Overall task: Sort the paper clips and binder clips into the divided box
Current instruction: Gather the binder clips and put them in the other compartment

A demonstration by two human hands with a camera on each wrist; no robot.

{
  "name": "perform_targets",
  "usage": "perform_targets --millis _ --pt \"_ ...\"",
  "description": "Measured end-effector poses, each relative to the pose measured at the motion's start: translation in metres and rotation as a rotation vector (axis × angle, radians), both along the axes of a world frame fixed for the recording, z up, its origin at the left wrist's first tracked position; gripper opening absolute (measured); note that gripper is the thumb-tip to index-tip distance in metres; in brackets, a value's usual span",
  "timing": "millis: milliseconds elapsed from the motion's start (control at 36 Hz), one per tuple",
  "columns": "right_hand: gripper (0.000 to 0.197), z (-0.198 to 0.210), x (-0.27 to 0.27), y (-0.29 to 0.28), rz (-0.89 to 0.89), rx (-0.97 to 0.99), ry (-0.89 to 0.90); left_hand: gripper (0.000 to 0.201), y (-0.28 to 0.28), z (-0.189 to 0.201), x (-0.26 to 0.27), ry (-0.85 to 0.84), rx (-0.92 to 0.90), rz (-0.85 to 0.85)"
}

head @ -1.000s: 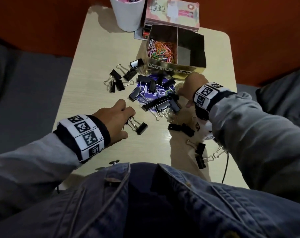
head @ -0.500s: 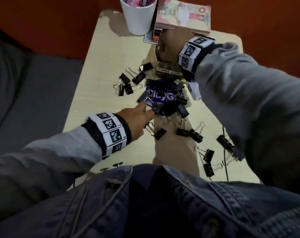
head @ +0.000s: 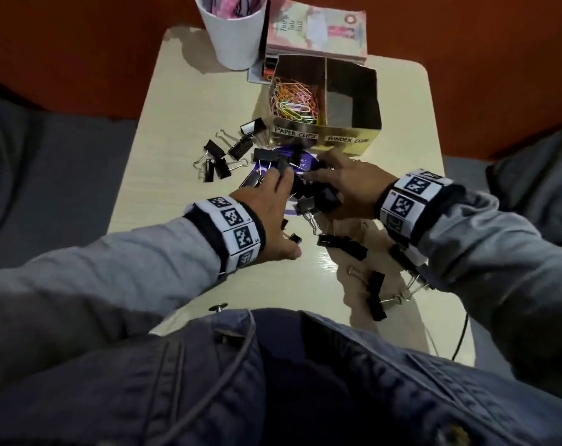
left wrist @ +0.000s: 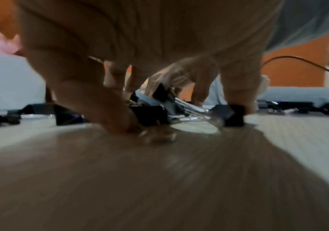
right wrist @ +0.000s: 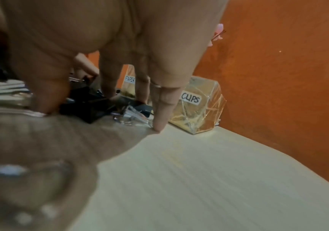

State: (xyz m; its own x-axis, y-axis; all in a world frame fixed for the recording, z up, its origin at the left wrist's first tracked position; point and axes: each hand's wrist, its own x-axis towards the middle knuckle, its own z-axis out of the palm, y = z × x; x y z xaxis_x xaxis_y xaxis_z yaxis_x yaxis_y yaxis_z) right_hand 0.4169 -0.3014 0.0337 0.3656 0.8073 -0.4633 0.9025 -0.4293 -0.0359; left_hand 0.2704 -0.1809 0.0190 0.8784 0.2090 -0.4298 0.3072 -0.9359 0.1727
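The divided box (head: 353, 141) stands at the far side of the small table (head: 163, 175), its front labelled for paper clips on one side and binder clips on the other. The paper-clip compartment holds a bright tangle of coloured paper clips (head: 295, 103); I see no loose ones left on the table. The binder-clip compartment (head: 348, 104) beside it looks bare, so by my reckoning half the sorting is done and the other half has barely begun.

The black binder clips (head: 231, 152) are still scattered over the tabletop: a small group left of the box, a dense heap (head: 318, 197) on a purple card just in front of it, and a few more near the table's right edge. Both hands are down on that heap. The left hand (head: 270, 217) has its fingers spread and lowered onto the clips, fingertips touching them, without clearly pinching any. The right hand (head: 350, 185) is the same, fingers extended downward among the clips, one fingertip on the table. It looks to me like raking them together for a scoop.

Behind the box stand a white cup (head: 233, 30) and a pink book (head: 318, 30).
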Motion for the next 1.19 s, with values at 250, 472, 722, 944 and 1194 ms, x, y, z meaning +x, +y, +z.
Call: perform_targets --millis 250,472,722,944,1194 --pt "0.049 -0.012 -0.024 -0.004 -0.142 0.095 0.02 0.08 0.001 -0.003 0.028 -0.039 -0.124 0.145" --pt "0.05 -0.017 -0.031 -0.001 -0.245 0.114 -0.059 0.048 -0.002 0.0 0.041 -0.006 -0.108 0.129" --pt "0.054 -0.012 -0.024 -0.016 -0.239 0.142 -0.026 0.027 0.017 0.006 0.044 -0.068 -0.233 0.168" --pt "0.051 -0.011 -0.019 -0.018 -0.217 0.159 -0.01 0.025 0.029 0.088 0.122 -0.388 -0.448 0.227" --pt "0.051 -0.012 -0.021 -0.014 -0.196 0.152 -0.068 0.054 0.02 0.075 0.187 -0.238 -0.308 0.116"
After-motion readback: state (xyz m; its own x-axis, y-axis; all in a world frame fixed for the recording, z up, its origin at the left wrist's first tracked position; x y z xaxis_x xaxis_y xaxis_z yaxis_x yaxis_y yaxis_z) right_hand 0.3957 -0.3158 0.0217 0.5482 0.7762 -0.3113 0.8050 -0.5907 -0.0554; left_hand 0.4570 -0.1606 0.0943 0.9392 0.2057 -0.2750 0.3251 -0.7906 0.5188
